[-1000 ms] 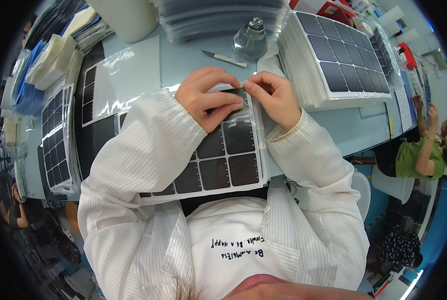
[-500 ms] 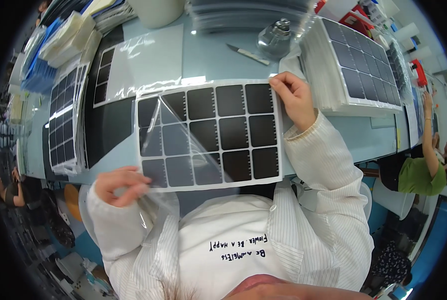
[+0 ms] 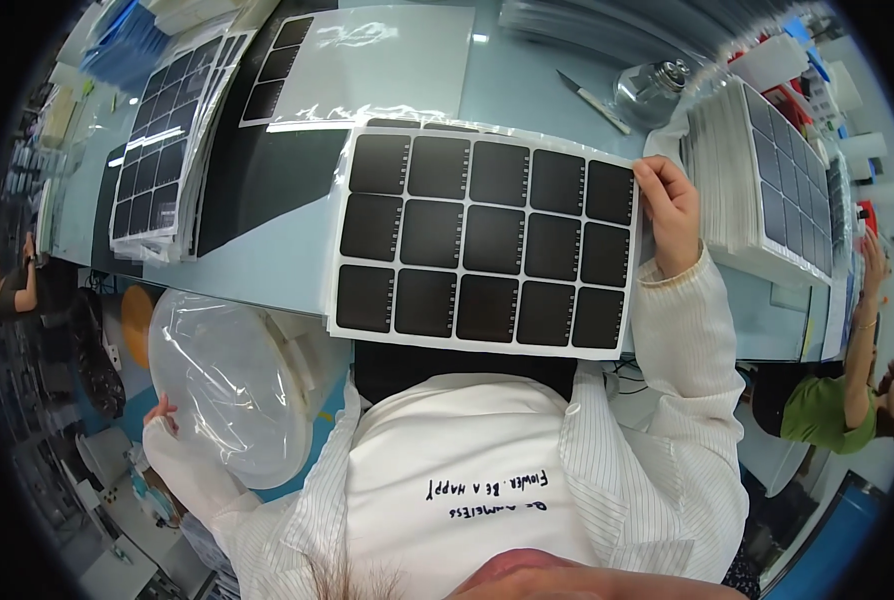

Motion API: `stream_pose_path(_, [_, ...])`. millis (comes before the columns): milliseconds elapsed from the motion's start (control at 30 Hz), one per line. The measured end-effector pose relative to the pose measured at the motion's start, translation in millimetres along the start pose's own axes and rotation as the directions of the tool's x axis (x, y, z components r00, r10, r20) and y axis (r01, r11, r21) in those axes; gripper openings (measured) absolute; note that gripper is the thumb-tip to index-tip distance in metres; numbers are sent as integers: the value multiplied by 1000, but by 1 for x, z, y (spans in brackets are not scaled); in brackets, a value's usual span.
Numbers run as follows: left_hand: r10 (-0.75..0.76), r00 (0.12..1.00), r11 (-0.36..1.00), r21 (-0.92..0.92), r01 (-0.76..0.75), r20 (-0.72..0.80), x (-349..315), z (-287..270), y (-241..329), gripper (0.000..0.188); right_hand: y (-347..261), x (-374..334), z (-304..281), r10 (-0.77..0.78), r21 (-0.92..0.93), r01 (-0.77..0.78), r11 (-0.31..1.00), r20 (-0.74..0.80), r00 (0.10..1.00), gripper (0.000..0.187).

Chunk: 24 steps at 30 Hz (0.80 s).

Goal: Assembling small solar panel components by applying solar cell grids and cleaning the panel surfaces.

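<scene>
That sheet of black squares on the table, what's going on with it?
A person's right hand holds the upper right corner of the sheet, which lies at the near edge of the table. The left hand is well off to the left; whether it grips anything is unclear. Beyond are a knife and a clear bottle.

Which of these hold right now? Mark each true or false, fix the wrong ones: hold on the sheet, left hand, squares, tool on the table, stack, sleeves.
1. The right hand holds the sheet of black squares by its upper right corner. True.
2. The left hand is off the table, apart from that sheet. True.
3. That sheet has four rows of squares. False: three rows of five.
4. Scissors lie by the bottle. False: a knife lies left of the bottle.
5. A tall stack of sheets stands right of the right hand. True.
6. The sleeves are black. False: the sleeves are white.
</scene>
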State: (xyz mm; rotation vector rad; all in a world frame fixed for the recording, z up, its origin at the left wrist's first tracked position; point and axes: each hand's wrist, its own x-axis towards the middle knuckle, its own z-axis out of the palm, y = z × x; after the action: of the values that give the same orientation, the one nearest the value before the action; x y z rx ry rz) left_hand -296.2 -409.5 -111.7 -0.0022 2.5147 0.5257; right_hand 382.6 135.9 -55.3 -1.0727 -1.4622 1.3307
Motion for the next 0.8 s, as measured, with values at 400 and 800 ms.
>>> stream_pose_path(400, [395,888,919,106,-381,-233,17,68,45,31,-9,-3,-3,39,-105,-44,993,-51,998,14])
stream_pose_path(800, [924,157,246,-228,-942,347,-267,183,350,9,-34,-12,-21,114,-261,-44,964,261,959,11])
